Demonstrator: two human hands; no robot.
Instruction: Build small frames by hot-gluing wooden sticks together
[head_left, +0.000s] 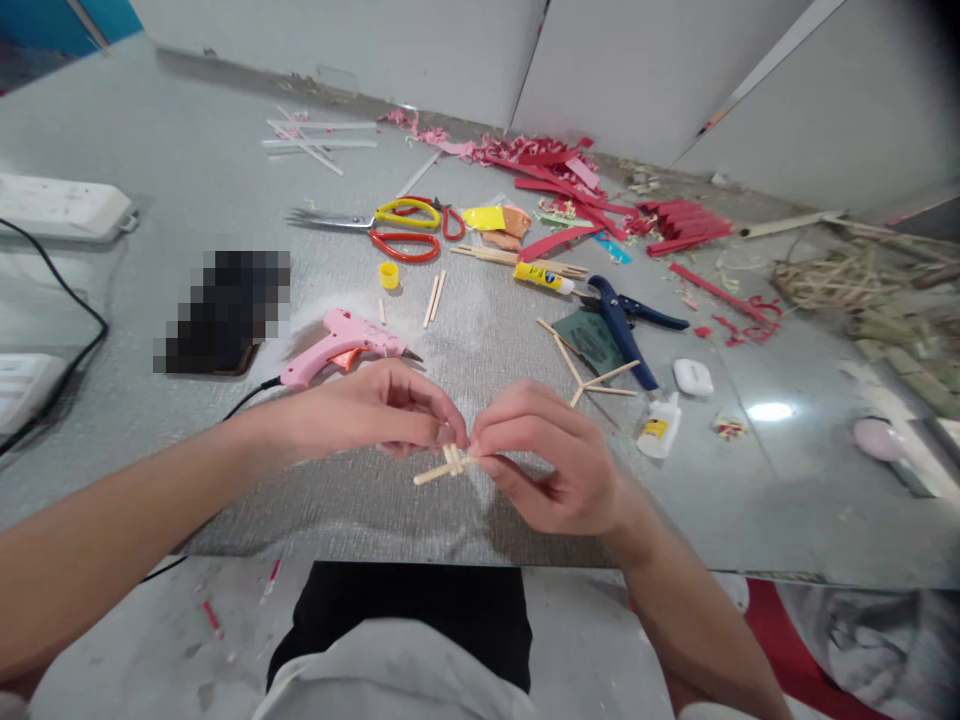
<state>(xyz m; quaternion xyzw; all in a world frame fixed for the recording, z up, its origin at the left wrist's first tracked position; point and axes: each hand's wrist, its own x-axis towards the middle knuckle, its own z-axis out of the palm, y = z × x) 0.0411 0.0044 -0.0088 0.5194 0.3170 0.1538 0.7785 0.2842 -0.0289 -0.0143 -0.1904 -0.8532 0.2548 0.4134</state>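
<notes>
There's a decent lane mid-frame between the glue gun and stick frame, but the left hand and right hand plug its bottom, sticks wall off the top, and lower right's loads of bare table.

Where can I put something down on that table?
Bare table lies between the white power strip, blurred dark object and pale strips, and also between the little shred pile and near edge. It's crowded around the scissors and red paper strips.

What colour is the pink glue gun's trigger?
The trigger is orange, clearest in the head view.
</notes>
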